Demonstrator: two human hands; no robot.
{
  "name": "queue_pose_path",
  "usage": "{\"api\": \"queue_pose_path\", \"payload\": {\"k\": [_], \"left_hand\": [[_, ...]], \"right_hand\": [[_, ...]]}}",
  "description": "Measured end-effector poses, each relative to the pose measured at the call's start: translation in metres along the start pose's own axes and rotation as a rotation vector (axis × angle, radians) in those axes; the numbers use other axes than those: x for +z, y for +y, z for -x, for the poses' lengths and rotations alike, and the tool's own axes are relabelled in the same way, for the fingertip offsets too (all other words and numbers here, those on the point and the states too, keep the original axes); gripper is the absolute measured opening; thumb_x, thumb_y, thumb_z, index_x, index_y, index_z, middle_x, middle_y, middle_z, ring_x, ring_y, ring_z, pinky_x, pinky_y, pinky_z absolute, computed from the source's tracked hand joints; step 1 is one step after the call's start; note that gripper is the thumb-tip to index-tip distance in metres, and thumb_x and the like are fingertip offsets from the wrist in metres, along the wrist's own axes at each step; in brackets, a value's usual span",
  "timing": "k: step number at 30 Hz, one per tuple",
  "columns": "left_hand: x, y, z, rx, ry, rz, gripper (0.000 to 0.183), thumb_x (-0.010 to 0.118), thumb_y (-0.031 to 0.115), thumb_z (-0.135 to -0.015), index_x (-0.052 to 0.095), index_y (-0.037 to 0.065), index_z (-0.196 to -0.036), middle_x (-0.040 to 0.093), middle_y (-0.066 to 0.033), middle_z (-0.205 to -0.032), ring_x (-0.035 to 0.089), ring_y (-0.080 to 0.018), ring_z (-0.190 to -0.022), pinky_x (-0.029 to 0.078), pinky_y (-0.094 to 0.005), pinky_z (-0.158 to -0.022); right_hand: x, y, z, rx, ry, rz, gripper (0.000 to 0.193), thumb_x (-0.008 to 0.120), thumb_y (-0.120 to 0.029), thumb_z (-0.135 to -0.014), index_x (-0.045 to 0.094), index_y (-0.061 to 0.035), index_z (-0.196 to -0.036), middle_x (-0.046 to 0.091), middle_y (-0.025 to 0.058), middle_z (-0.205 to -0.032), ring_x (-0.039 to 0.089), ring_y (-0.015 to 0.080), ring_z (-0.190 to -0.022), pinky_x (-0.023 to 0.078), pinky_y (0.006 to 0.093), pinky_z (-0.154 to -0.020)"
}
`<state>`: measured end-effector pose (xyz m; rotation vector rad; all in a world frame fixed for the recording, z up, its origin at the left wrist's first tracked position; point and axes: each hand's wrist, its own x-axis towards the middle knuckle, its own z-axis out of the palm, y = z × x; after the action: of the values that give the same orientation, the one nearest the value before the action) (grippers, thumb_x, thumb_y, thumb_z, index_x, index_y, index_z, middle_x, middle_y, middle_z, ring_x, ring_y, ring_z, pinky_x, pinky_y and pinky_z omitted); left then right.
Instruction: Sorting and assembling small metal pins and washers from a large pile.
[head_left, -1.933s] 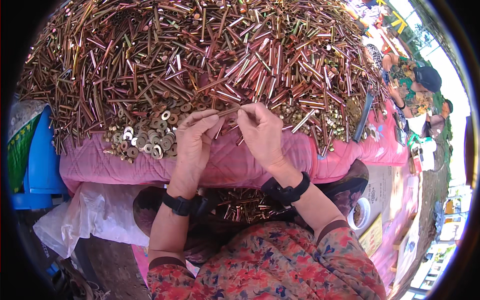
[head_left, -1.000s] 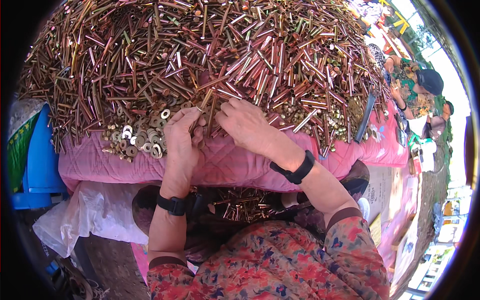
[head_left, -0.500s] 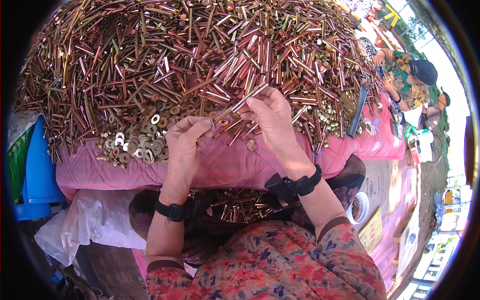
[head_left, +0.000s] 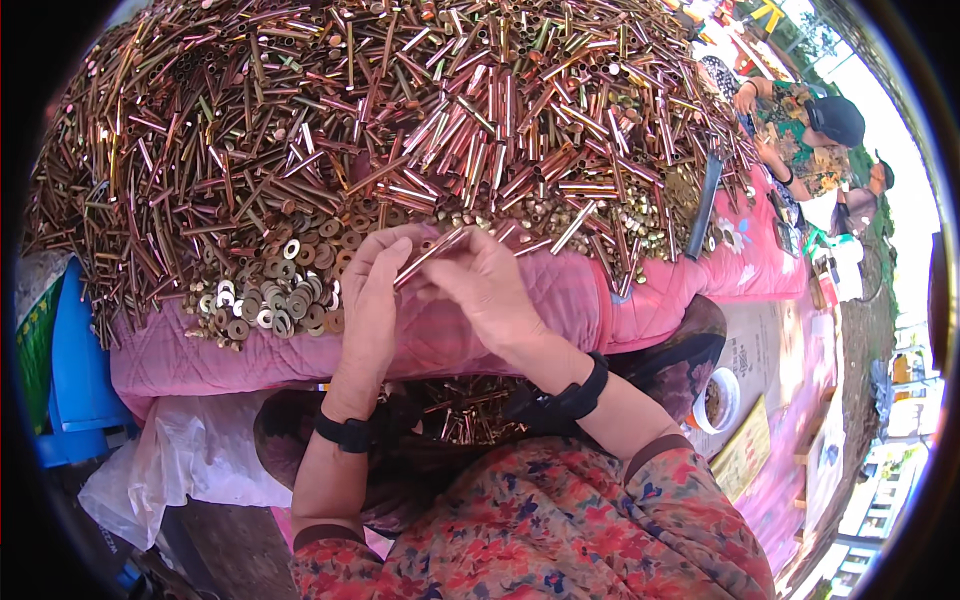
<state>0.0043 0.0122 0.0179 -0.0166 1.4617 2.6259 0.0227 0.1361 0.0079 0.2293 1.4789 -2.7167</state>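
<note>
My left hand [head_left: 372, 290] and my right hand [head_left: 485, 300] are close together over the near edge of a pink quilted cloth [head_left: 530, 300]. Between them, slanting up to the right, is a slim copper-coloured metal tube [head_left: 415, 266]. The fingers of both hands are closed on it, and my right fingers partly hide its shaft. Just left of my left hand lies a heap of flat metal washers [head_left: 300, 283], some silvery, some dull brown. Beyond the hands spreads a large pile of similar tubes and rods [head_left: 330, 120].
Small brass-coloured nuts [head_left: 640, 225] lie to the right, near a dark flat bar [head_left: 705, 205]. More metal pieces [head_left: 470, 405] sit below the cloth's edge. A blue container [head_left: 85, 360] stands at left, a white bucket [head_left: 716, 400] at right. Another person [head_left: 805, 140] works at far right.
My right hand has come down and left, closer to my left hand, bringing the tube nearer to me. The view has shifted slightly.
</note>
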Motion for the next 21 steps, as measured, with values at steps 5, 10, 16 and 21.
{"api": "queue_pose_path", "payload": {"k": [5,10,16,21], "left_hand": [[-0.008,-0.010,0.001,-0.258,-0.056,0.020,0.018,0.064,0.016,-0.086,0.065,0.000,-0.093,0.065,-0.0047,-0.084,0.061,-0.0091,-0.071,0.050,-0.0195,-0.063],[-0.010,-0.009,-0.003,-0.322,0.049,0.029,0.018,0.062,0.018,-0.087,0.064,0.000,-0.088,0.067,-0.0099,-0.082,0.064,-0.0134,-0.068,0.053,-0.0220,-0.063],[-0.014,-0.009,-0.007,-0.319,0.027,-0.008,0.019,0.065,0.020,-0.085,0.064,0.001,-0.080,0.065,-0.0093,-0.070,0.061,-0.0111,-0.054,0.049,-0.0175,-0.048],[-0.016,-0.011,-0.005,-0.280,0.008,-0.195,0.020,0.070,0.020,-0.081,0.063,0.002,-0.076,0.062,-0.0052,-0.065,0.053,-0.0070,-0.046,0.039,-0.0154,-0.041]], "right_hand": [[-0.006,-0.008,0.011,-0.198,-0.032,0.767,0.018,0.066,-0.010,-0.078,0.059,0.0023,-0.089,0.063,0.0075,-0.078,0.060,0.0110,-0.070,0.049,0.0266,-0.063],[-0.053,-0.042,0.002,-0.471,0.179,1.333,0.011,0.066,-0.013,-0.078,0.065,-0.0035,-0.085,0.063,0.0079,-0.075,0.062,0.0180,-0.069,0.049,0.0288,-0.062],[-0.073,-0.045,-0.007,-0.530,0.206,1.879,0.011,0.065,-0.016,-0.074,0.065,-0.0076,-0.081,0.058,0.0085,-0.084,0.056,0.0283,-0.083,0.043,0.0414,-0.075],[-0.065,-0.050,-0.006,-0.492,0.105,1.963,0.011,0.063,-0.013,-0.075,0.060,-0.0072,-0.083,0.059,0.0086,-0.085,0.055,0.0272,-0.082,0.041,0.0406,-0.075]]}}
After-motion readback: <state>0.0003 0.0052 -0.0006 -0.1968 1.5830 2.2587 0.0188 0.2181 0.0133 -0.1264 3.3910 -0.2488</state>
